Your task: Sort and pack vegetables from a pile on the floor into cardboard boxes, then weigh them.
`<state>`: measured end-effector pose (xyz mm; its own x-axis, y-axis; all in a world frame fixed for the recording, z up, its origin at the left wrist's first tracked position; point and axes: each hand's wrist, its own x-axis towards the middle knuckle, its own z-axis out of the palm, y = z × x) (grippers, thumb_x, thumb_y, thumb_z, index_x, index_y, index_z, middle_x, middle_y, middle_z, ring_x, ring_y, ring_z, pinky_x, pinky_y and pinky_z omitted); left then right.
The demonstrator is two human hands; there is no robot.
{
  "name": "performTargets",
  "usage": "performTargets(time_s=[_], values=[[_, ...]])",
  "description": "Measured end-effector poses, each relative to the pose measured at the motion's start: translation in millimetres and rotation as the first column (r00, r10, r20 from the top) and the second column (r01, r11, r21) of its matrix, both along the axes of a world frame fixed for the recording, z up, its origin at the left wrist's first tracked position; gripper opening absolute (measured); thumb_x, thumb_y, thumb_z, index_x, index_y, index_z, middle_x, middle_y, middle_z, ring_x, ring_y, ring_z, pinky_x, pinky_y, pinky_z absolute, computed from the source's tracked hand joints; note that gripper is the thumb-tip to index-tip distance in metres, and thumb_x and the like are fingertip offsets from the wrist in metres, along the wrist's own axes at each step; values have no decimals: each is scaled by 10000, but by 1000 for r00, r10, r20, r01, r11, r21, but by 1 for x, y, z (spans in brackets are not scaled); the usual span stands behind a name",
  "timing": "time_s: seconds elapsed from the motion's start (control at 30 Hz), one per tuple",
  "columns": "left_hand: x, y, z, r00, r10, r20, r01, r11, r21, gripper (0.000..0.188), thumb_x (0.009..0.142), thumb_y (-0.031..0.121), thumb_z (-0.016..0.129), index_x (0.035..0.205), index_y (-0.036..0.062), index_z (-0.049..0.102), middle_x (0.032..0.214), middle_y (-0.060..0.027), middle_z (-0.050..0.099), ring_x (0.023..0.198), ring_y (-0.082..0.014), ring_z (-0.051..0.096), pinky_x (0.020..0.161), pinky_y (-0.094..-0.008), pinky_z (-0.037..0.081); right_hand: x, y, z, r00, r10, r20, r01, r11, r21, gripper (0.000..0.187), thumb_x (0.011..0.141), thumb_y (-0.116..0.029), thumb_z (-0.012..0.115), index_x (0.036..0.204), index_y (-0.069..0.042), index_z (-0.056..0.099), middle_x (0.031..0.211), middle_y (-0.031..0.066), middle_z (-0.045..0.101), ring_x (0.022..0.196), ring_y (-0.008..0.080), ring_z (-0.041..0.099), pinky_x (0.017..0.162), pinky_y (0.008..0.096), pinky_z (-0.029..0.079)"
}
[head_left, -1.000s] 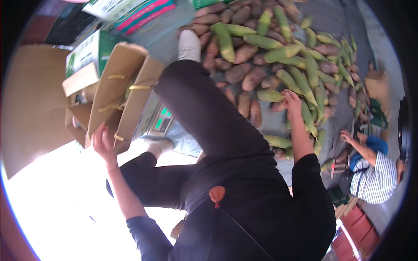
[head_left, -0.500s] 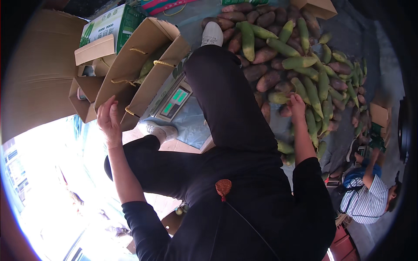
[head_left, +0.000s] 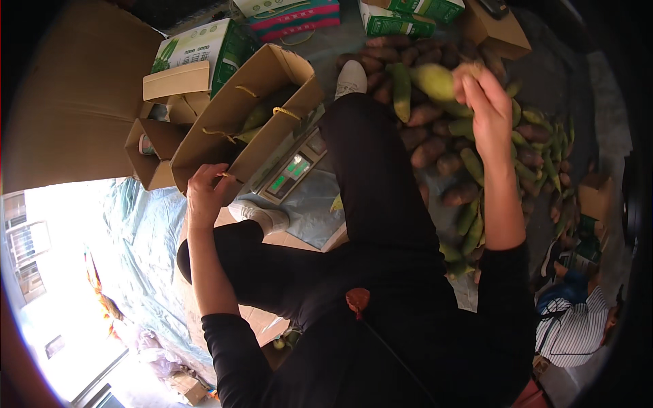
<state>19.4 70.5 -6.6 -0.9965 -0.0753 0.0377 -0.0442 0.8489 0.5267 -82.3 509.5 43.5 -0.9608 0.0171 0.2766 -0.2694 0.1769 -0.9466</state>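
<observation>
My right hand [head_left: 486, 112] is raised over a heap on the ground, closed round the end of a pale green radish [head_left: 434, 81] that is blurred by motion. My left hand [head_left: 207, 194] is at the near end of a tall open cardboard box [head_left: 224, 112], its fingers pinched on a yellow rope handle [head_left: 230, 177] by the rim. Inside the box lie some green radishes [head_left: 252, 121], partly hidden by its walls. Beside the box a scale [head_left: 286, 178] shows a lit green display. The heap below my right hand mixes green radishes [head_left: 473, 166] and dark reddish-purple roots [head_left: 428, 153].
Behind the box stand a green-and-white carton [head_left: 197, 51] and a pink-and-teal box [head_left: 296, 20]. More green cartons [head_left: 398, 20] and a brown box [head_left: 500, 34] lie beyond the heap. A person in a striped shirt [head_left: 571, 326] is at the far right.
My right hand has lifted a green radish off the heap and moved away from me. My left hand has come onto the box's rope handle. The whole view has shifted slightly.
</observation>
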Motion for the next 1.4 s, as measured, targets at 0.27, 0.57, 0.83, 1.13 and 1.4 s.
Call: performTargets(time_s=[0.27,0.57,0.83,1.13,1.4], values=[[-3,-8,-10,998,-55,10,55,998,8,191,731,44,641,920,32,663,859,-114,630,802,-263,641,722,-333,491,-42,-159,47,911,405,-76,-401,826,-397,205,902,-132,509,1007,13,607,853,50,623,705,72,524,661,215,431],[3,-17,-18,997,-75,5,75,997,25,157,762,-36,587,905,12,633,795,-104,595,723,-198,601,674,-291,477,-42,-141,-4,910,410,56,-397,904,-158,299,856,-135,589,1127,-8,587,1047,101,642,882,116,587,740,251,475],[-5,-18,-25,999,-46,14,45,998,37,129,811,-11,587,930,1,636,836,-78,593,760,-158,579,694,-271,471,12,83,-108,841,-139,523,137,990,43,228,874,-156,562,1066,-47,617,933,26,641,761,84,544,641,225,436],[-7,-33,-39,999,3,-44,2,994,112,143,891,63,553,983,-10,636,928,-55,625,832,-131,584,718,-250,482,211,180,-328,757,-392,523,26,818,575,194,791,-176,516,820,-47,658,836,190,638,825,368,604,722,437,480],[-7,-44,-46,999,13,-48,-4,982,189,189,931,94,514,1028,-44,599,1032,-79,617,882,-116,586,782,-247,510,265,247,-305,376,-762,528,-160,507,847,254,794,-140,503,997,-58,633,953,175,641,919,355,606,800,427,484]])
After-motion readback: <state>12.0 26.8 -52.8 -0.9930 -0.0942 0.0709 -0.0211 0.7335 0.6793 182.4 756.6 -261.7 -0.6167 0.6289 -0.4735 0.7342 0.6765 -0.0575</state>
